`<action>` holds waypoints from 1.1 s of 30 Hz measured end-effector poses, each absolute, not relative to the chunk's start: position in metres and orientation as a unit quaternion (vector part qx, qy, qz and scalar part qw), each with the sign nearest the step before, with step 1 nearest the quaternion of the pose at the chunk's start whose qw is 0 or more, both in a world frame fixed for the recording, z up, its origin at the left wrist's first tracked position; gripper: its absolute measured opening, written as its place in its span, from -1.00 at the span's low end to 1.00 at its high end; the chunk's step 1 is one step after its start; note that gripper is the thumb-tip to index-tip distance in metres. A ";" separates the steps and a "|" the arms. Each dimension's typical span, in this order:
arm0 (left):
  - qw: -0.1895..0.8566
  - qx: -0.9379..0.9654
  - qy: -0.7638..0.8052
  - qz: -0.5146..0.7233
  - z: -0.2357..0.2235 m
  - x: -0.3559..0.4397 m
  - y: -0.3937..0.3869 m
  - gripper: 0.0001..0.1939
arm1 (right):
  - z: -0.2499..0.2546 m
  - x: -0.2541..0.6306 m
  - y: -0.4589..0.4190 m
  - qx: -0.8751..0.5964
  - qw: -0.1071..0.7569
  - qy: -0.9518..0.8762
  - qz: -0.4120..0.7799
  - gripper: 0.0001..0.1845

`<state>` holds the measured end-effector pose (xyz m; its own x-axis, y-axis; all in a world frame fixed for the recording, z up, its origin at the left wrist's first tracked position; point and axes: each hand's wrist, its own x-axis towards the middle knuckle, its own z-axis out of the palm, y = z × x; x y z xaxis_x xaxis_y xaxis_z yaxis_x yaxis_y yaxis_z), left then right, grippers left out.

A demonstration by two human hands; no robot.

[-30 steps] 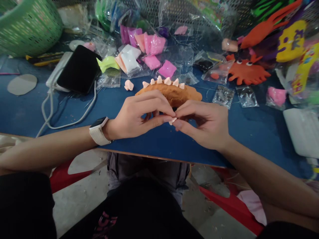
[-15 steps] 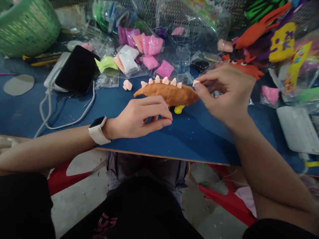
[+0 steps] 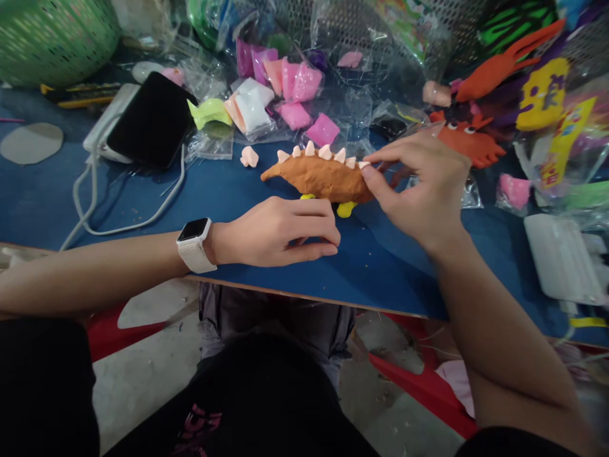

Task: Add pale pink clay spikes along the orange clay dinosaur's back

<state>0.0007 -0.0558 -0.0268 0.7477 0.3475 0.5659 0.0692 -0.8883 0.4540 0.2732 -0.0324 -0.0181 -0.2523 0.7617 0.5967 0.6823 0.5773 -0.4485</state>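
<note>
A brown clay dinosaur body [image 3: 328,179] lies on the blue table, with a row of pale pink clay spikes [image 3: 310,148] along its back and yellow clay feet [image 3: 346,209] beneath. At its right end, my right hand [image 3: 419,184] pinches one small clay spike [image 3: 364,165] between thumb and forefinger, against the back. In front of the body rests my left hand [image 3: 285,231], its fingers loosely curled and thumb against the fingertips; nothing shows in it. A spare lump of pale pink clay [image 3: 248,157] sits left of the body.
Behind are bagged clay pieces [image 3: 297,79], a yellow-green clay piece [image 3: 209,114] and an orange clay crab [image 3: 471,141]. At left, a black phone [image 3: 152,120] lies near a white cable [image 3: 137,230] and a green basket [image 3: 57,44]. A white device [image 3: 561,257] lies at right.
My right hand has brought the small spike left and down onto the right end of the brown body. My left hand has drawn slightly away from the body, uncovering another yellow foot.
</note>
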 end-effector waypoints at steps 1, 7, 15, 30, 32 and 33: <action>0.212 0.911 0.117 0.333 -0.027 0.001 -0.056 -0.83 | -0.019 0.272 -0.032 -0.461 0.409 -0.785 0.061 -0.88; 0.221 0.910 0.116 0.332 -0.028 0.000 -0.056 -0.84 | -0.020 0.274 -0.031 -0.464 0.427 -0.771 0.088 -0.85; 0.235 0.910 0.123 0.320 -0.028 0.000 -0.056 -0.82 | -0.018 0.276 -0.031 -0.463 0.408 -0.784 0.064 -0.87; 0.204 0.915 0.105 0.332 -0.026 0.001 -0.057 -0.86 | -0.024 0.270 -0.029 -0.471 0.432 -0.766 0.072 -0.89; 0.204 0.915 0.104 0.331 -0.026 0.001 -0.057 -0.86 | -0.024 0.271 -0.031 -0.479 0.440 -0.756 0.075 -0.88; 0.204 0.916 0.103 0.330 -0.025 0.001 -0.057 -0.85 | -0.025 0.271 -0.031 -0.482 0.446 -0.749 0.084 -0.87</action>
